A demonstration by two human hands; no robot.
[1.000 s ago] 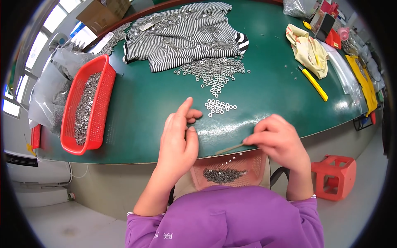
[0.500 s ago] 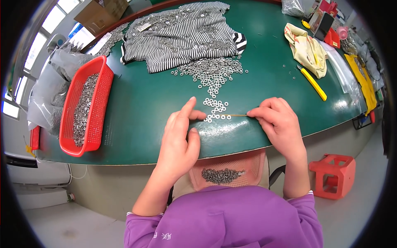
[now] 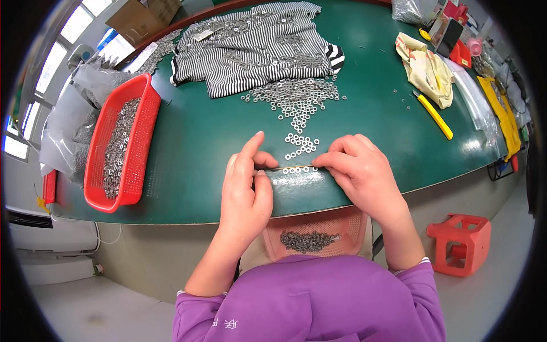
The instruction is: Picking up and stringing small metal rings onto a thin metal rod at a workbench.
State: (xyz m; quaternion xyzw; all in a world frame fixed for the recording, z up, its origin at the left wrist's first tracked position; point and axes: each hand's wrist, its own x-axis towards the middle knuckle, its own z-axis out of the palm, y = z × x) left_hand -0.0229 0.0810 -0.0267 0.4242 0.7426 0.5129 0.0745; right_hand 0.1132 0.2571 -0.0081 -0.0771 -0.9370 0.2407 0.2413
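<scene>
My right hand (image 3: 362, 176) pinches one end of a thin brass-coloured rod (image 3: 297, 166) between thumb and fingertips, low over the green table. Along the near side of the rod lies a short row of small metal washers (image 3: 292, 170). My left hand (image 3: 246, 191) is at the rod's left end, index finger raised and thumb apart from the other fingertips. One left fingertip comes close to the rod; whether it touches cannot be made out. Just beyond, a loose cluster of washers (image 3: 302, 142) lies below a larger spread of washers (image 3: 296, 97).
A striped cloth (image 3: 256, 51) strewn with washers covers the far table. At left stands a red basket (image 3: 149, 114) of small metal parts beside plastic bags (image 3: 68, 131). A yellow cutter (image 3: 436, 118) and cream cloth (image 3: 424, 71) lie right. A pink basket (image 3: 356, 231) rests on my lap.
My right hand has moved left and slightly nearer me with the rod, closing on my left hand. Several washers now form a row by the rod, apart from the cluster.
</scene>
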